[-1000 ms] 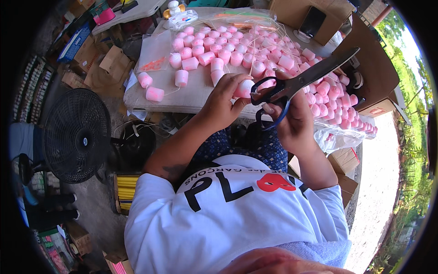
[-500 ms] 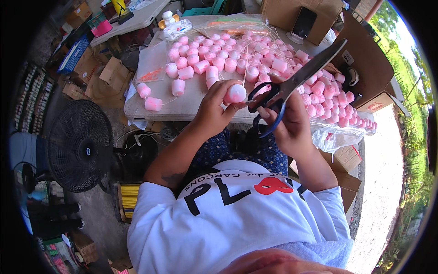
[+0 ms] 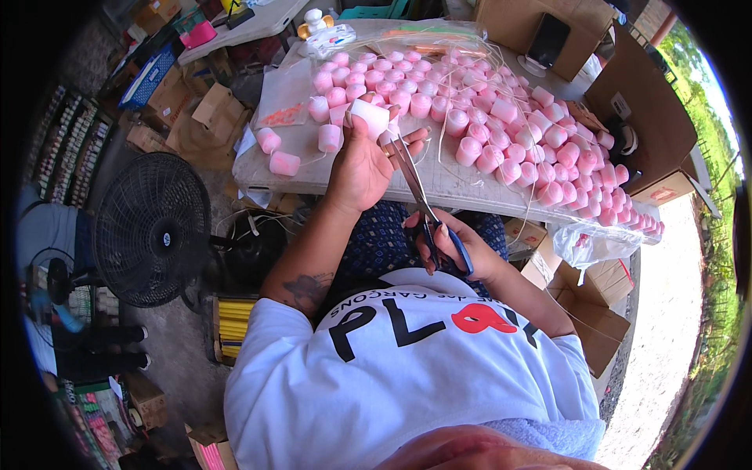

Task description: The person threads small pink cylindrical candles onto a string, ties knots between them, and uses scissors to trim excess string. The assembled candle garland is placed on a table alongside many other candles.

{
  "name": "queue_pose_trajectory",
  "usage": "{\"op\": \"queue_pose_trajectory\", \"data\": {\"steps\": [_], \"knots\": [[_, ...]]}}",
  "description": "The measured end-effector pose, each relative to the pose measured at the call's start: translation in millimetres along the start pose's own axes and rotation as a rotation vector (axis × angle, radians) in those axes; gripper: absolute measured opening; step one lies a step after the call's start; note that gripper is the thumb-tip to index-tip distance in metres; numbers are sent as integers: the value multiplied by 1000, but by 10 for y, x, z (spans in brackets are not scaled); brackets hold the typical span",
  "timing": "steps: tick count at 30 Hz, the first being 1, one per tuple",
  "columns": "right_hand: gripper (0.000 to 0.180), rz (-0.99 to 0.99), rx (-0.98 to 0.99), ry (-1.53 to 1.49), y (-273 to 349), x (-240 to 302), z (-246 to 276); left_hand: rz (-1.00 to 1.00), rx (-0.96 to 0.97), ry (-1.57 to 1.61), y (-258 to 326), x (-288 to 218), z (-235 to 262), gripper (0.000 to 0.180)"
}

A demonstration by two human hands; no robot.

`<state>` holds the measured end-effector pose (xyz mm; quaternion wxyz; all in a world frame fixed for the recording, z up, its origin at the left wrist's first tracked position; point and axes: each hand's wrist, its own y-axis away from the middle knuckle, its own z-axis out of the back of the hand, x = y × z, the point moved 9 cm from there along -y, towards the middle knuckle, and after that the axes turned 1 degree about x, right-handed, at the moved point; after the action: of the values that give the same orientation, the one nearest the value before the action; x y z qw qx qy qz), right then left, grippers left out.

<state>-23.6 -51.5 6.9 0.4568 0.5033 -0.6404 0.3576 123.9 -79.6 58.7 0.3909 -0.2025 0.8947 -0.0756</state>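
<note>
My left hand (image 3: 366,160) holds a small pink candle (image 3: 369,117) up over the near edge of the grey table (image 3: 446,184). A pair of blue-handled scissors (image 3: 419,196) is gripped in my right hand (image 3: 454,249), close to my body, with the blades pointing up toward the candle and the tips right beside my left fingers. Several pink candles (image 3: 501,117) with long white wicks cover the table beyond. Three loose candles (image 3: 286,163) lie at the table's left end.
A black floor fan (image 3: 153,227) stands at my left. Cardboard boxes (image 3: 642,102) stand at the right and far left. A clear plastic bag (image 3: 587,243) hangs off the table's right edge. Yellow sticks fill a crate (image 3: 231,329) under my left arm.
The scissors swung from pointing up-right over the candles to pointing at the candle in my left hand. My right hand dropped toward my lap, and my left hand lifted the candle farther over the table.
</note>
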Motion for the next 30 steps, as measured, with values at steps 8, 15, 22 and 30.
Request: {"op": "queue_pose_trajectory", "data": {"steps": [8,15,22,30], "knots": [[46,-35,-140,6,-121,64,90,1,26,22,10,63,-32,68],[40,-94,-237,149,-32,165,278,33,-12,-144,6,3,54,60],[58,75,-571,990,435,756,742,-37,-236,-1699,-156,-1349,710,51],[48,-102,-721,1065,499,1027,958,377,-197,-2267,-368,-1199,1285,48]]}}
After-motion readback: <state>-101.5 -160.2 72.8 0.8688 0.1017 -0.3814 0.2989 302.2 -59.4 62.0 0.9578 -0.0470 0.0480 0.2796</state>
